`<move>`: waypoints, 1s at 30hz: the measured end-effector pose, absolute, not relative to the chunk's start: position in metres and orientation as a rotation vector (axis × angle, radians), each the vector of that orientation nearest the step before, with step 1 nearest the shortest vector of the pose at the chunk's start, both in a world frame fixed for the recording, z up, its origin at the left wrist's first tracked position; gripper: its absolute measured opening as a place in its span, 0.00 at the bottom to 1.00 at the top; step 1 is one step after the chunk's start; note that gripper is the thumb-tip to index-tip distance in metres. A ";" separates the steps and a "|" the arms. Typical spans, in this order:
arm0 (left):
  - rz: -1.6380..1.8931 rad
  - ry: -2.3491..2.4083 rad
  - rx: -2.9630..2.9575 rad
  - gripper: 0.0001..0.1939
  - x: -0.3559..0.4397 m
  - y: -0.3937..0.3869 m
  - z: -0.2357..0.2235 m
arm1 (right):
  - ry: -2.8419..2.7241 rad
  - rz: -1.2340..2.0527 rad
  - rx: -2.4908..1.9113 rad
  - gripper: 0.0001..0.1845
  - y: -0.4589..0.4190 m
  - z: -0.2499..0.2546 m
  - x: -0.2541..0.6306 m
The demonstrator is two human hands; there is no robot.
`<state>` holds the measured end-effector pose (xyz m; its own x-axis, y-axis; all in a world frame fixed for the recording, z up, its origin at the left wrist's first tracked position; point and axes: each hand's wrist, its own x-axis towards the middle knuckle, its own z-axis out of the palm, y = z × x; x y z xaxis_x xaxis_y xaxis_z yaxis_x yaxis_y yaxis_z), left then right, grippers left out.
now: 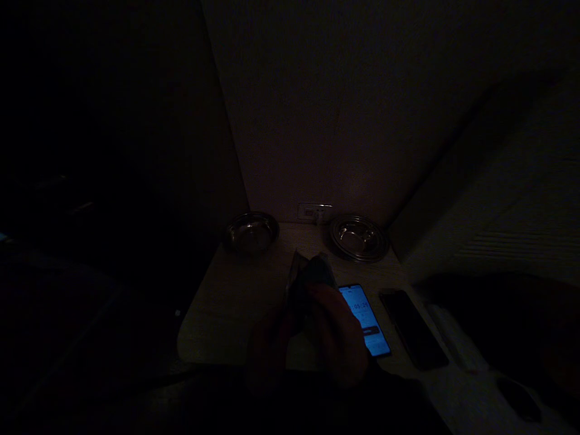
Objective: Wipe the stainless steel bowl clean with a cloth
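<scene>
The scene is very dark. Both my hands are raised together over the near edge of a pale table. My left hand and my right hand are closed on a thin crinkled packet held between them; what the packet is I cannot make out. Just right of my right hand a phone lies on the table with its screen lit blue. My right hand covers the phone's left edge.
Two shiny metal bowls stand at the table's far edge, one at left, one at right. A dark second phone lies right of the lit one. A wall socket sits behind the bowls. The left side is black.
</scene>
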<state>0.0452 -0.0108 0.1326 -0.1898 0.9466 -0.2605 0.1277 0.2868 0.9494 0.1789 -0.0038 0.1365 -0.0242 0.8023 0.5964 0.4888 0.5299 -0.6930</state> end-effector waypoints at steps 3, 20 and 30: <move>1.002 1.545 1.069 0.24 0.044 -0.010 0.132 | -1.789 0.293 -1.067 0.19 -0.006 0.136 0.174; 0.956 1.451 1.078 0.21 0.044 -0.014 0.123 | -2.023 0.105 -0.989 0.20 0.013 0.136 0.181; 0.983 1.455 1.063 0.17 0.045 -0.013 0.129 | -2.089 -0.012 -0.973 0.19 0.014 0.143 0.187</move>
